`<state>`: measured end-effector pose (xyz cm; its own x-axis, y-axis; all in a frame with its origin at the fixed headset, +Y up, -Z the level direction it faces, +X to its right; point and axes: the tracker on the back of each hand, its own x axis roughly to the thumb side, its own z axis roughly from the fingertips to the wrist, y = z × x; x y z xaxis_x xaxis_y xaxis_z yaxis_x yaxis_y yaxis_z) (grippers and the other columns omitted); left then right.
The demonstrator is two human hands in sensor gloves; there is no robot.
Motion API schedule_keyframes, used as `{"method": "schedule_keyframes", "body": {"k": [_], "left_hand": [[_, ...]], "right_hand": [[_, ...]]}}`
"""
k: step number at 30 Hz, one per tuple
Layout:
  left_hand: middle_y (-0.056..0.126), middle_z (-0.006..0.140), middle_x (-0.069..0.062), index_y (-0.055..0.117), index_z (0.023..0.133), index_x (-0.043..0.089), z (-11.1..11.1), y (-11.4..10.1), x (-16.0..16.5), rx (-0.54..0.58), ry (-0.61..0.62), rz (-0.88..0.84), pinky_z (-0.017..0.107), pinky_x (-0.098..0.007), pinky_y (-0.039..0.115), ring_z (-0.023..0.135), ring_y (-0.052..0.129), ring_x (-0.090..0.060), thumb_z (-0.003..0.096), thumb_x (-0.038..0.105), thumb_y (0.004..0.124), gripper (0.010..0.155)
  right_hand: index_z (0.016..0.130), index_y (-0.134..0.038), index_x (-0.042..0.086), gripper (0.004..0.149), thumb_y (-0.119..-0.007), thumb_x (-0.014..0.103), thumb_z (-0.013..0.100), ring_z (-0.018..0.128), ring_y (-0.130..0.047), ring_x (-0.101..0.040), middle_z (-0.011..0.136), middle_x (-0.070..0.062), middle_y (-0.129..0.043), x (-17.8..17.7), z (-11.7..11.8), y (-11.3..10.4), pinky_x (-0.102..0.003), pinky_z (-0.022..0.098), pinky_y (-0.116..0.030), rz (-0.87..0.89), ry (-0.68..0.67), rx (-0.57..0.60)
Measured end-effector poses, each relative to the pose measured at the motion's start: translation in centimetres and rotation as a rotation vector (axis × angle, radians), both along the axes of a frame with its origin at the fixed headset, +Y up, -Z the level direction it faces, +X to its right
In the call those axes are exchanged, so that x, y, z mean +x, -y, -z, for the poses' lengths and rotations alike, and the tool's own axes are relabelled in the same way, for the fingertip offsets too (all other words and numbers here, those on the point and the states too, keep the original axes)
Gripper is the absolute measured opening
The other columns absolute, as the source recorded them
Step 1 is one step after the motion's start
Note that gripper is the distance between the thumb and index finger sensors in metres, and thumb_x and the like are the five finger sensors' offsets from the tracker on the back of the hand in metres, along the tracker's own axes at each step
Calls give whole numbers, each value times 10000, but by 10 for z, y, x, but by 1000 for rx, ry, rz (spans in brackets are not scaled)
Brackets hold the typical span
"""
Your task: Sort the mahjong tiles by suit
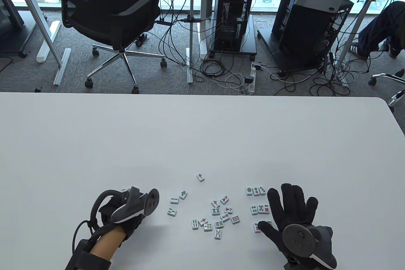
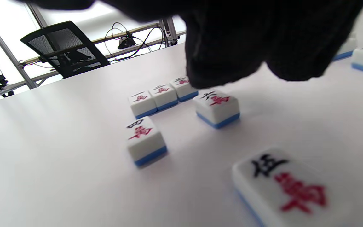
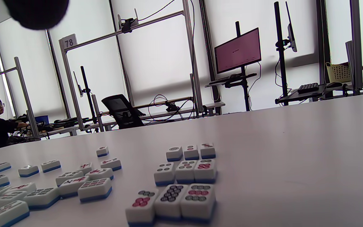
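Note:
My left hand (image 1: 133,219) rests near the table's front left, its fingers hidden under the tracker. In the left wrist view its fingers (image 2: 225,56) hang over several character tiles (image 2: 162,96), one fingertip at the end of a row of three; nothing is held. My right hand (image 1: 291,210) lies spread and empty over the dot tiles (image 1: 260,209), thumb by the front row. These form a three-by-three block in the right wrist view (image 3: 184,171). A mixed pile (image 1: 218,216) lies between the hands, with three loose tiles (image 1: 174,200) to its left.
A single tile (image 1: 200,177) lies apart behind the pile. The white table (image 1: 202,137) stretches far back. An office chair (image 1: 110,20) and computer carts stand on the floor beyond it.

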<state>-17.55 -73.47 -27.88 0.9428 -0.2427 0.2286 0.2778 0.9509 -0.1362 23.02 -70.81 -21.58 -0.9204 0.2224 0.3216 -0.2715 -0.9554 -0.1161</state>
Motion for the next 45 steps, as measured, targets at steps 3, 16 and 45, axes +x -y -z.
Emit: {"method": "schedule_keyframes", "body": {"k": [3, 16, 45], "left_hand": [[1001, 312, 152, 856, 818, 206, -3, -8, 24, 29, 87, -41, 170, -333, 845, 46, 915, -49, 304, 526, 896, 607], [1000, 304, 155, 862, 809, 209, 12, -11, 117, 27, 307, -127, 166, -331, 846, 40, 914, -47, 324, 520, 877, 576], [999, 304, 154, 859, 819, 274, 79, 21, 222, -27, 362, -44, 167, -329, 845, 40, 910, -47, 360, 498, 847, 511]], "right_hand": [[1090, -135, 298, 842, -606, 623, 472, 1018, -31, -442, 1149, -159, -47, 0, 0, 0, -761, 666, -119, -2, -1, 0], [1090, -134, 300, 841, -606, 622, 472, 1018, -29, -441, 1149, -156, -44, 0, 0, -1, -760, 666, -116, 13, -1, 10], [1090, -136, 301, 839, -606, 622, 473, 1018, -27, -440, 1150, -154, -43, 3, 0, -1, -760, 667, -114, 22, 5, 9]]}}
